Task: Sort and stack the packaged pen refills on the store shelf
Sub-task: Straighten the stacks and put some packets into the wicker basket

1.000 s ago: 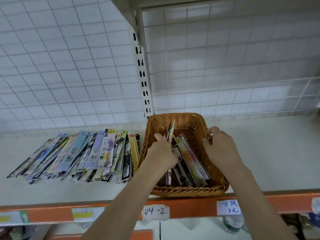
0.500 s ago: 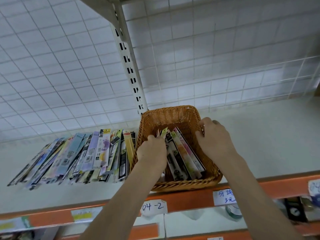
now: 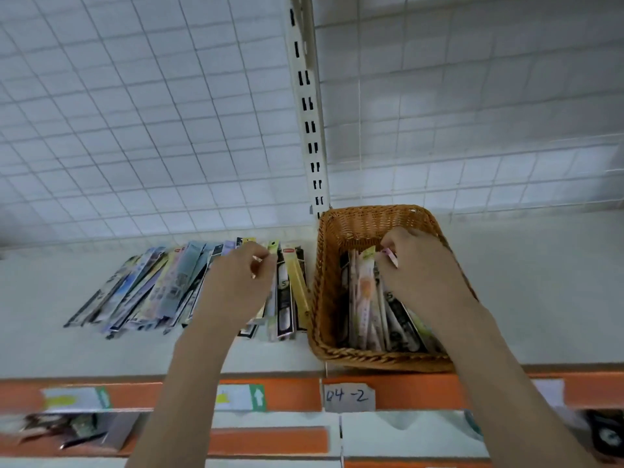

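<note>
A fanned row of refill packs (image 3: 152, 292) lies flat on the white shelf (image 3: 540, 298), left of a brown wicker basket (image 3: 354, 224). Several more packs (image 3: 364, 298) stand leaning inside the basket. My left hand (image 3: 236, 285) is over the right end of the row, fingers curled, pinching a pale green pack (image 3: 273, 248) that lies along the row. My right hand (image 3: 418, 271) reaches into the basket and pinches the top of a pack with a pink tip (image 3: 391, 257). The hands hide part of both groups.
A slotted white upright (image 3: 309, 106) and wire grid backing (image 3: 135, 130) rise behind the shelf. The orange front edge (image 3: 422, 390) carries a handwritten label (image 3: 347, 396) and printed tags. A lower shelf holds blurred goods (image 3: 74, 430).
My left hand left the basket and moved left over the row, carrying a pale green pack. My right hand shifted from the basket's right rim into the packs inside.
</note>
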### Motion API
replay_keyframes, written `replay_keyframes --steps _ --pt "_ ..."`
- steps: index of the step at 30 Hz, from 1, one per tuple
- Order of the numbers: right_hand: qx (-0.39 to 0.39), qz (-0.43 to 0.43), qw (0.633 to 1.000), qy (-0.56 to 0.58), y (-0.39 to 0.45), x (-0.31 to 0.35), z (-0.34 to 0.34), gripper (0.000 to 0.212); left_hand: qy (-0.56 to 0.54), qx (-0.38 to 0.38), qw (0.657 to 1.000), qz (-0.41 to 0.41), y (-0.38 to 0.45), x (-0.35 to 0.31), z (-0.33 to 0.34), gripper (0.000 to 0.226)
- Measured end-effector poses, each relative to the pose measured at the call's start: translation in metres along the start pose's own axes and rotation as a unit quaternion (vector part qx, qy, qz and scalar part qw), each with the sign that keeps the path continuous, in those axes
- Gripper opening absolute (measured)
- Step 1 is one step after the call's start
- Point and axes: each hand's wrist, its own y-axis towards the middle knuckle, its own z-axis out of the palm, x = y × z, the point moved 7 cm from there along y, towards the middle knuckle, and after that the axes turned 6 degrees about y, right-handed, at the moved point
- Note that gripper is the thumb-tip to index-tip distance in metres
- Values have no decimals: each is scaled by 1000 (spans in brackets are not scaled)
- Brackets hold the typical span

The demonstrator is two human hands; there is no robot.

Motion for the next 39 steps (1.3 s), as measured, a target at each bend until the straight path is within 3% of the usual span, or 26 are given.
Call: replay_keyframes --steps 3,10,17,21,27,29,32,35,39 --pt "18 -25 999 25 -2 40 17 26 -2 21 998 -58 -12 63 -7 16" --pt "46 -95 994 33 -9 132 85 21 12 10 996 -86 -16 164 -32 14" --pt "27 -47 997 -53 17 166 141 27 64 -60 991 -100 17 248 -73 19" --pt "26 -22 996 -81 28 167 160 32 64 -37 993 -88 43 291 -69 20" --pt "50 5 993 -109 22 168 186 78 61 46 991 -105 83 311 -46 63" --pt "56 7 992 -111 22 169 187 76 90 86 987 -102 91 312 -35 76" --pt "76 10 987 -144 25 170 188 55 121 115 983 -81 100 311 -25 82" --pt "81 18 985 -151 29 173 190 45 74 124 987 -67 105 308 -21 73" --pt "70 38 987 -140 29 178 192 48 40 136 987 -79 106 302 -21 54"
